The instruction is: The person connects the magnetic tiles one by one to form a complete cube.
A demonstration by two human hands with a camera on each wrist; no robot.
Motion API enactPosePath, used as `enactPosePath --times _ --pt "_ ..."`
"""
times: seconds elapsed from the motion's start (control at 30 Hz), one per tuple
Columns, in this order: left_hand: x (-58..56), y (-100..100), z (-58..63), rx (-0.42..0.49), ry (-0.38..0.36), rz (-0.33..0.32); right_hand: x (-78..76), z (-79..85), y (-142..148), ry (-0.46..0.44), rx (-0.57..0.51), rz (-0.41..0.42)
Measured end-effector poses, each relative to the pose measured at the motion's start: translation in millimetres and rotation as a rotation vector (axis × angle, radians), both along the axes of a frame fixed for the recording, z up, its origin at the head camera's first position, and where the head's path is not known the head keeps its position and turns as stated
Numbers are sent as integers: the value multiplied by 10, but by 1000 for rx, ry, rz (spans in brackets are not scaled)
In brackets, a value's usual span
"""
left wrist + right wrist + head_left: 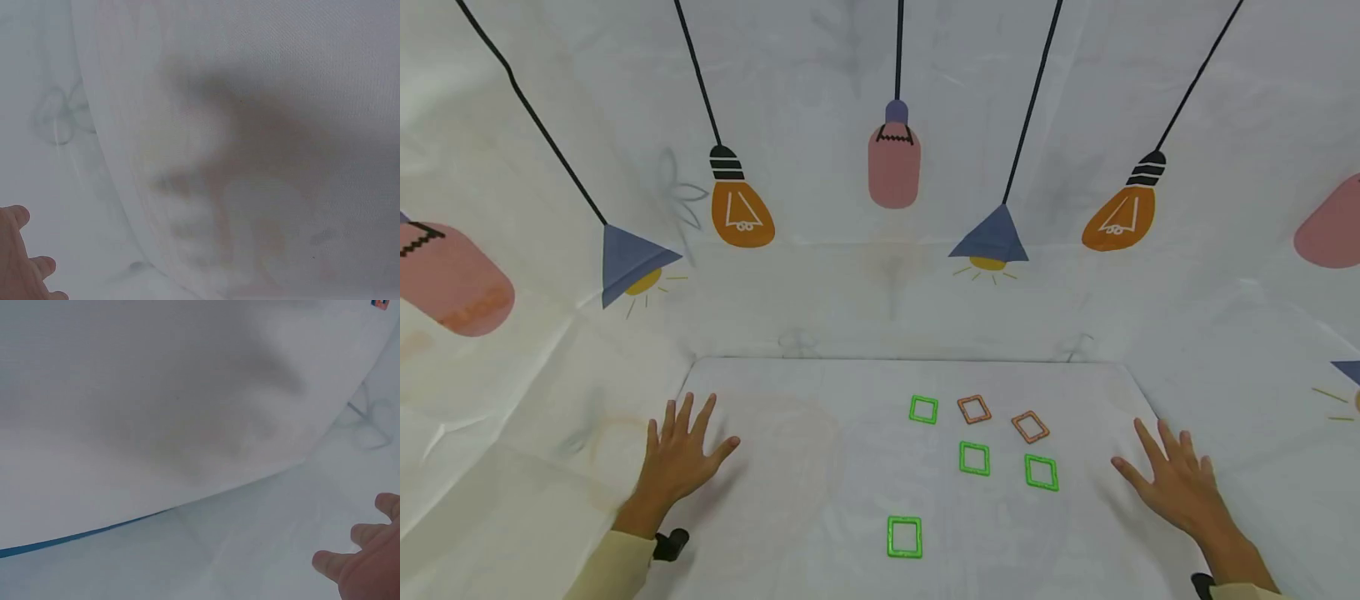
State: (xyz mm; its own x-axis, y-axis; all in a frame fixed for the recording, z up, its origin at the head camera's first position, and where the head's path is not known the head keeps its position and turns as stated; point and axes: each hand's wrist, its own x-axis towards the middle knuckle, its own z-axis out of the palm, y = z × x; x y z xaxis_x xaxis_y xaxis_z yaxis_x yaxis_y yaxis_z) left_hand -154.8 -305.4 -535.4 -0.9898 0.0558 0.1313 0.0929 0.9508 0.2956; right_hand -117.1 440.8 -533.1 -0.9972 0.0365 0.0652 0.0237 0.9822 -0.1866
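Six Squares on a White Desk

Take the middle green square as the centre of the dial. One orange square sits at 12 o'clock, a second orange square at 2. Three more green ones surround it: a square between 10 and 11, another near 3, and the last, farther off, between 7 and 8. All six are hollow and lie apart.

The left hand is out at 9 o'clock, fingers spread, thumb toward the squares. The right hand is at 3, its fingers spread too. Both hands are well apart from each other and from the squares. Toward 12 o'clock, a pale backdrop bears orange bulbs and blue lamps.
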Motion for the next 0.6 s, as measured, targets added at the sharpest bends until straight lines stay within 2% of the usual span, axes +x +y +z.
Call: enactPosePath --times 0.1,0.33,0.47,0.6 --pt "-28 22 31 0 -7 -8 -3 -15 1 4 -4 1" --pt "0 132 37 9 -16 -29 -6 -45 -73 18 -1 15" --pt "52 236 -38 17 -2 -47 -7 -36 -228 0 -6 8" --pt "134 448 -166 39 24 -74 -2 -39 -510 10 -127 39"
